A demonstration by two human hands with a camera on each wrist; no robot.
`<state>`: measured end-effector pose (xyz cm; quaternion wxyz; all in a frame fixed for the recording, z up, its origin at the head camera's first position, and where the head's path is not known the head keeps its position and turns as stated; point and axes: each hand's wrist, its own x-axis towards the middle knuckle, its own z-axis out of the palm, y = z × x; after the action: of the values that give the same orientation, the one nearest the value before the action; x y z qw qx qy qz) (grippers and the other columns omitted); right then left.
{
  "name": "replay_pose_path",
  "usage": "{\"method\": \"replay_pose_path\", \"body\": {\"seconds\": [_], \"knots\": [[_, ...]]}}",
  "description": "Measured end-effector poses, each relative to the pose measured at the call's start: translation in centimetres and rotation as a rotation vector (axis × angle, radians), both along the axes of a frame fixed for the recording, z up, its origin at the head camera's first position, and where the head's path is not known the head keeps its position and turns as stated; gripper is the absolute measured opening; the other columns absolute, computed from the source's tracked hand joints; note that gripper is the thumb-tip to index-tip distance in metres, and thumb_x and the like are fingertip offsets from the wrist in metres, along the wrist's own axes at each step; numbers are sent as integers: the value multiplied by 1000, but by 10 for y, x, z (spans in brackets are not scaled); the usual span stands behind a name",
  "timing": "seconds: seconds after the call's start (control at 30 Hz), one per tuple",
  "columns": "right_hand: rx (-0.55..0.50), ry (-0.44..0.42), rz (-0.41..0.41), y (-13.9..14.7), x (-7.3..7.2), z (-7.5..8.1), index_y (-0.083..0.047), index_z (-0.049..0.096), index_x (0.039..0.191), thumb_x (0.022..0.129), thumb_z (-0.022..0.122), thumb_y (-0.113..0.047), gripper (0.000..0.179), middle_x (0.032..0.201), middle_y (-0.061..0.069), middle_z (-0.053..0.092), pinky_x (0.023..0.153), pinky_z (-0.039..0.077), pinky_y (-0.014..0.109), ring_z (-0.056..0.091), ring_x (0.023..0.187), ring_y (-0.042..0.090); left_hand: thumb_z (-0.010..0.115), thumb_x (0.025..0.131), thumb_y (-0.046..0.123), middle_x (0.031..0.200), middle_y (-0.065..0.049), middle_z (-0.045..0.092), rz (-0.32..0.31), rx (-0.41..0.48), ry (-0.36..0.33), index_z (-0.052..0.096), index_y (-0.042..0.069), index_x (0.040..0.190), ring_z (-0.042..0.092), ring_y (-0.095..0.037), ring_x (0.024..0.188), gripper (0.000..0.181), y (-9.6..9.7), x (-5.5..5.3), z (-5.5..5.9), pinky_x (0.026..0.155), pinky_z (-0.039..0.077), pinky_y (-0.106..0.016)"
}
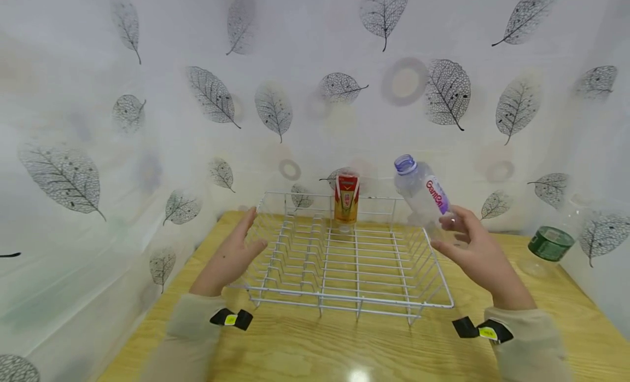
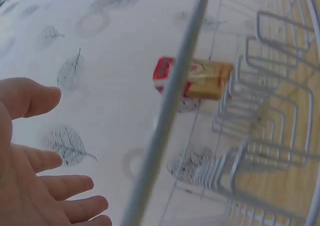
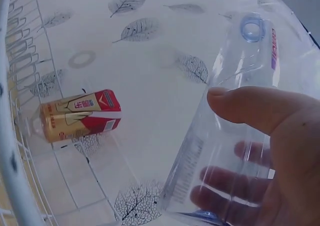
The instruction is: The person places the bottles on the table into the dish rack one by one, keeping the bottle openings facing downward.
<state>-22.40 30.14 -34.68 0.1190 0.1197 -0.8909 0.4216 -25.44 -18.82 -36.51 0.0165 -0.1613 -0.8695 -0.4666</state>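
My right hand grips a clear plastic bottle with a purple and red label. The bottle is tilted, its uncapped neck up and to the left, over the right rear side of a white wire dish rack. In the right wrist view, the thumb lies along one side of the bottle and the fingers show through it. At the rack's left side is my left hand, fingers extended and thumb apart, holding nothing. A red and gold bottle stands at the rack's back, its clear end downward.
The rack stands on a wooden table. A clear bottle with a green label is on the table at the right. Behind and beside the table hangs a pale curtain with a leaf pattern.
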Motion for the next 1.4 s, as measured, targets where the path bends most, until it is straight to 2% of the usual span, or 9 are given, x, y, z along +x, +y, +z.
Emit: {"method": "replay_pose_path", "body": {"seconds": [0.13, 0.33, 0.5, 0.6, 0.73, 0.9, 1.1, 1.2, 1.4], "knots": [[72, 58, 21, -19, 1, 5, -12, 29, 158, 94, 74, -34, 82, 138, 21, 55, 100, 41, 66, 51, 125, 43, 60, 101, 39, 168, -3, 11, -6, -68, 57, 4, 30, 164, 13, -36, 152, 85, 21, 5, 8, 115, 19, -68], [215, 94, 29, -43, 1, 8, -13, 36, 157, 91, 75, -45, 83, 140, 21, 54, 95, 44, 67, 51, 126, 43, 62, 100, 41, 168, -5, 11, -75, -144, 188, 5, 21, 165, 15, -33, 152, 89, 46, 13, 17, 118, 20, -61], [349, 156, 36, -58, 3, 9, -12, 43, 153, 87, 81, -37, 80, 140, 16, 55, 98, 45, 64, 53, 126, 39, 67, 97, 35, 168, -5, 16, -96, -174, 299, 12, 14, 164, 18, -28, 152, 90, 65, 19, 21, 120, 20, -53], [442, 208, 30, -66, 5, 8, -14, 48, 151, 83, 84, -33, 79, 139, 15, 57, 97, 45, 64, 54, 123, 41, 72, 94, 32, 167, -7, 19, -100, -230, 416, 16, 12, 163, 19, -26, 152, 92, 79, 24, 24, 121, 20, -49], [550, 323, 32, -76, 7, 4, -16, 54, 146, 77, 89, -34, 80, 130, 12, 63, 92, 50, 58, 60, 114, 38, 79, 88, 31, 165, -11, 24, -93, -339, 595, 22, 9, 162, 20, -28, 152, 95, 94, 32, 28, 122, 18, -47], [607, 446, 64, -89, 9, -1, -16, 58, 142, 70, 94, -31, 82, 126, 9, 64, 92, 52, 53, 61, 111, 34, 85, 82, 35, 160, -19, 32, -65, -509, 744, 33, 6, 157, 23, -36, 150, 95, 107, 40, 26, 121, 16, -52], [619, 538, 90, -106, 14, -3, -13, 62, 137, 64, 98, -27, 82, 124, 10, 65, 94, 52, 51, 59, 113, 34, 86, 82, 30, 159, -20, 35, -62, -725, 798, 37, 8, 155, 29, -37, 148, 91, 120, 48, 19, 120, 17, -55], [621, 566, 86, -112, 17, -4, -13, 63, 136, 63, 98, -26, 82, 123, 9, 65, 95, 51, 50, 59, 112, 34, 85, 82, 25, 158, -20, 37, -56, -760, 812, 40, 8, 155, 31, -37, 147, 87, 126, 50, 16, 120, 19, -57], [643, 595, 77, -119, 21, -6, -13, 63, 136, 62, 99, -28, 84, 121, 10, 65, 95, 50, 52, 60, 109, 35, 91, 74, 22, 146, -15, 53, -16, -750, 831, 41, 12, 154, 47, -35, 136, 94, 131, 47, 7, 114, 29, -63]]}}
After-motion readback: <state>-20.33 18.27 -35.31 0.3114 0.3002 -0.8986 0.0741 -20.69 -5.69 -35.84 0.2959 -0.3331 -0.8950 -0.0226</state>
